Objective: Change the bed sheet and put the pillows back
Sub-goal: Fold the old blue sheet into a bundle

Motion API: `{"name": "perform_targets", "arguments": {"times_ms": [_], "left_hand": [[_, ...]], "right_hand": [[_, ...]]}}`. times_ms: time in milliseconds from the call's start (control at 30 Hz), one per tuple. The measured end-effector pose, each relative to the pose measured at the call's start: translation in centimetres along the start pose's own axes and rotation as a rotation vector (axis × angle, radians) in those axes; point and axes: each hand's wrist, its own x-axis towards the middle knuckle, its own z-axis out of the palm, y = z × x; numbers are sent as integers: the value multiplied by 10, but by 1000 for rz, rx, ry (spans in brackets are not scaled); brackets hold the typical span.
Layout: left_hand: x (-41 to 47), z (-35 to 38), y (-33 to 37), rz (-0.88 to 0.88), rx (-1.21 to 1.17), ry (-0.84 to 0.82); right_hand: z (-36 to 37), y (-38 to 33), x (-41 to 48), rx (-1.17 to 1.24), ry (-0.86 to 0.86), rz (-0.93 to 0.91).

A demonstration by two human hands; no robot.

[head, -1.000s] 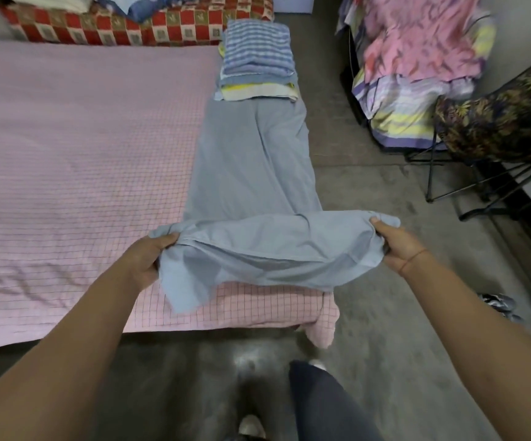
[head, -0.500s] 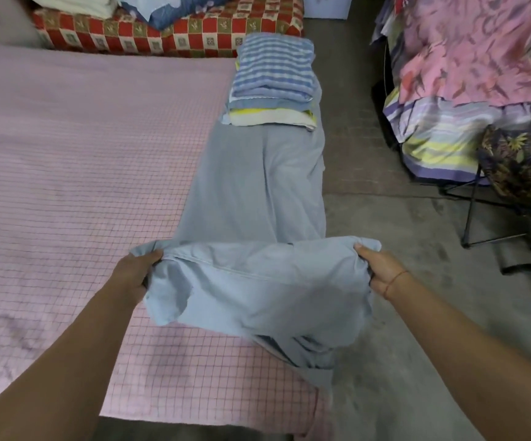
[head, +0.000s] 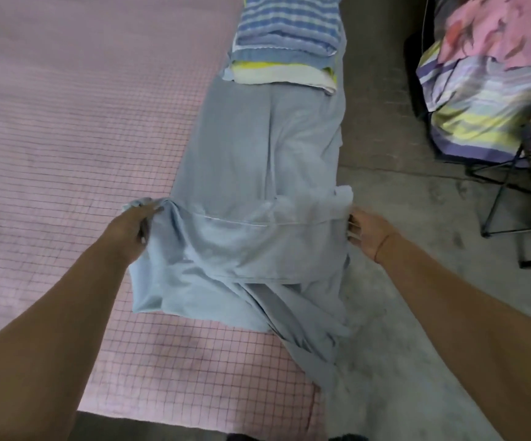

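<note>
Both hands have cloth in them, I tell the desk. My left hand (head: 133, 227) has its fingers curled tight on a bunched corner of the grey-blue sheet (head: 257, 148), over the bed (head: 66, 138).

Desk: And the other one?

Me: My right hand (head: 366, 232) is at the sheet's opposite edge, out past the side of the mattress and above the concrete floor (head: 417, 297). That spot is blurred, but its fingers look bent in on the hem, pinching it.

Desk: Where does the sheet lie?

Me: In a long folded strip along the bed's right edge, on top of its pink checks. The far end runs under a stack of folded linens (head: 286, 33), blue-striped on top, yellow and white beneath. The near end is doubled back between my hands, with a white seam (head: 241, 221) stretched from one hand to the other. A loose part hangs off the mattress corner toward the floor.

Desk: Anything beside you?

Me: A heap of striped and pink bedding (head: 480, 90) to the right, well apart from the bed, with dark metal legs (head: 496, 202) near it.
</note>
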Motion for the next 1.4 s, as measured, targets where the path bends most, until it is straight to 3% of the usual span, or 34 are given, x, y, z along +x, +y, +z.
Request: {"name": "perform_targets", "arguments": {"times_ms": [167,300,433,667,800,967,1233,1400], "left_hand": [[-11,7,-73,-151,160,29],[-32,18,-136,-336,168,-54],[-41,29,-163,-409,124,-123],[-49,59,-173,-409,36,-237],[-51,70,-166,-402,-29,-260],[-34,80,-133,-317,-33,-342],[-2,100,-63,-108,6,-348],[19,73,-66,-100,49,-293]], "right_hand": [[-24,115,-37,-35,108,166],[-35,210,-82,-228,-16,247],[-24,242,-103,-269,-67,240],[-22,236,-101,-368,-128,220],[-33,222,-100,-460,-65,198],[-41,135,-76,-277,122,-35],[-18,-14,-3,-134,242,-396],[-3,3,23,-188,230,-237]]}}
